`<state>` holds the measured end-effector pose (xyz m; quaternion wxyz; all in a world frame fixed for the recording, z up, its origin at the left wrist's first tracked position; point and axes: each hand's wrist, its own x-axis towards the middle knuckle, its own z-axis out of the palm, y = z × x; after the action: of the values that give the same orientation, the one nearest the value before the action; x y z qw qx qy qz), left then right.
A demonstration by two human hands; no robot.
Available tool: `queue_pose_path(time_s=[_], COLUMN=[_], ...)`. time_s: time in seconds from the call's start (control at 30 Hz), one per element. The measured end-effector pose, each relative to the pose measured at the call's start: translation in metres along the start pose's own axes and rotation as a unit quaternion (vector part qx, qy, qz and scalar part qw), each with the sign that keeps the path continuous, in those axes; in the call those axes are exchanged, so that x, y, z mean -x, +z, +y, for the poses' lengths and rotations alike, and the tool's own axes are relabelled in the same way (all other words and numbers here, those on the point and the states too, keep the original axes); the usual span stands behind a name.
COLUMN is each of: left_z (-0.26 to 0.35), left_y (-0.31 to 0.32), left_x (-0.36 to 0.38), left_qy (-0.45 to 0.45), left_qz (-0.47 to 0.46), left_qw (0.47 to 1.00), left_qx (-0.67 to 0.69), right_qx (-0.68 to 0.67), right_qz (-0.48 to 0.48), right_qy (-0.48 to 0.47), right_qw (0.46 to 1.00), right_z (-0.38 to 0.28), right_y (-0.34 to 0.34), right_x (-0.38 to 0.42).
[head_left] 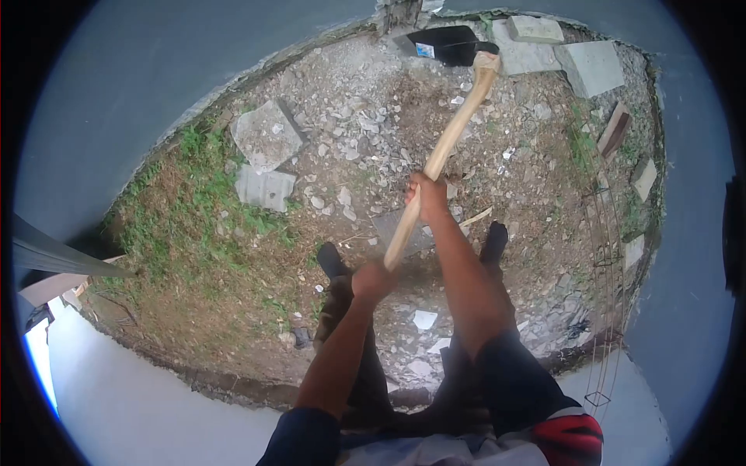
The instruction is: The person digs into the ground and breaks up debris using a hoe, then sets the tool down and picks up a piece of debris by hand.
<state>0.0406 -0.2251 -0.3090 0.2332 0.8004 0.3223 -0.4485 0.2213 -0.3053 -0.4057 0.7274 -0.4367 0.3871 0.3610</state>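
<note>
Though most of the ground (233,279) between the pale walls (140,70) looks unworked, a belt of broken rubble (365,116) already runs across its middle, so I judge the digging to be at an early stage: grass (186,225) and packed brown soil lie whole on one side, and several flat slabs (268,136) sit unmoved among the stones. Walls are smooth and painted, grey-blue above and whitish near the person's feet. Soil is dry, crumbly and littered with sharp grey chips and a few scraps of white paper. Slabs are thick concrete pieces with straight edges and rough faces; more of them lie at the far end (590,66), near some bricks.

Next in size is the hoe (447,144), held out ahead of the person. Its handle is long, pale, smooth wood, slightly curved and swelling at the head; its blade (439,43) is dark flat metal with a small label, resting at the far edge of the rubble by the wall.

Both grips are clamped around the handle: the right hand (427,194) closed at about mid-length, the left hand (371,281) closed near the butt. Dark shoes (332,260) stand apart on the stones.
</note>
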Motion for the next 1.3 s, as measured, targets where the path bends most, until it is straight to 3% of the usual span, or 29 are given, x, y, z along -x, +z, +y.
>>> queue_pose_path(time_s=[0.1, 0.17, 0.23, 0.3, 0.33, 0.4, 0.47, 0.5, 0.53, 0.6, 0.7, 0.73, 0.87, 0.93, 1.0, 1.07, 1.1, 1.2, 1.3], left_z=[-0.044, -0.043, -0.050, -0.045, -0.020, 0.008, 0.023, 0.014, 0.019, 0.026, -0.003, -0.007, 0.008, 0.013, 0.044, 0.051, 0.055, 0.047, 0.035], left_y=[0.079, 0.077, 0.081, 0.073, 0.038, 0.017, 0.047, 0.080, 0.107, 0.107, 0.160, 0.160, 0.103, 0.110, 0.041, 0.055, 0.055, 0.079, 0.111], left_x=[0.068, 0.065, 0.062, 0.007, -0.005, -0.017, 0.008, 0.026, 0.034, 0.103, 0.162, 0.178, 0.147, 0.077, 0.041, 0.040, 0.038, 0.090, 0.162], left_qy=[-0.014, 0.030, 0.053, 0.073, 0.100, 0.058, -0.022, -0.012, -0.001, -0.089, -0.081, -0.076, -0.033, 0.095, 0.052, 0.041, 0.042, -0.002, -0.101], left_qz=[0.019, 0.054, 0.062, 0.057, 0.046, 0.031, 0.005, -0.005, -0.009, -0.162, -0.135, -0.129, -0.128, 0.036, -0.041, -0.002, 0.022, -0.083, -0.133], left_qw=[0.999, 0.995, 0.993, 0.995, 0.990, 0.986, 0.985, 0.982, 0.975, 0.915, 0.936, 0.935, 0.936, 0.935, 0.936, 0.925, 0.919, 0.919, 0.883], left_qx=[0.040, 0.080, 0.086, 0.028, 0.090, 0.151, 0.169, 0.189, 0.223, 0.358, 0.315, 0.321, 0.327, 0.341, 0.346, 0.377, 0.390, 0.385, 0.439], right_qx=[-0.004, 0.018, 0.019, 0.034, 0.050, 0.078, 0.180, 0.223, 0.289, 0.324, 0.325, 0.332, 0.335, 0.316, 0.361, 0.412, 0.418, 0.450, 0.498], right_qz=[-0.029, -0.015, -0.004, 0.020, 0.042, 0.044, 0.054, 0.061, 0.071, 0.023, 0.020, 0.017, 0.055, 0.083, 0.095, 0.116, 0.115, 0.116, 0.122], right_qy=[-0.009, -0.035, -0.078, -0.116, -0.129, -0.080, -0.044, -0.034, -0.038, -0.032, -0.008, -0.003, -0.141, -0.204, -0.266, -0.113, -0.107, -0.095, -0.070], right_qw=[1.000, 0.999, 0.997, 0.993, 0.990, 0.993, 0.981, 0.972, 0.954, 0.945, 0.945, 0.943, 0.930, 0.923, 0.889, 0.897, 0.895, 0.880, 0.855], right_z=[0.034, 0.026, 0.014, -0.008, -0.021, -0.035, -0.032, -0.037, -0.032, 0.006, 0.017, 0.021, 0.013, -0.022, -0.055, -0.074, -0.069, -0.034, -0.005], right_y=[-0.024, -0.020, -0.017, 0.002, 0.011, 0.019, 0.011, 0.013, 0.008, -0.020, -0.031, -0.033, -0.029, -0.001, 0.026, 0.044, 0.039, -0.002, -0.020], right_x=[0.084, 0.131, 0.125, 0.091, 0.067, 0.024, 0.029, 0.031, 0.052, 0.098, 0.175, 0.188, 0.180, 0.119, 0.059, 0.040, 0.042, 0.074, 0.153])
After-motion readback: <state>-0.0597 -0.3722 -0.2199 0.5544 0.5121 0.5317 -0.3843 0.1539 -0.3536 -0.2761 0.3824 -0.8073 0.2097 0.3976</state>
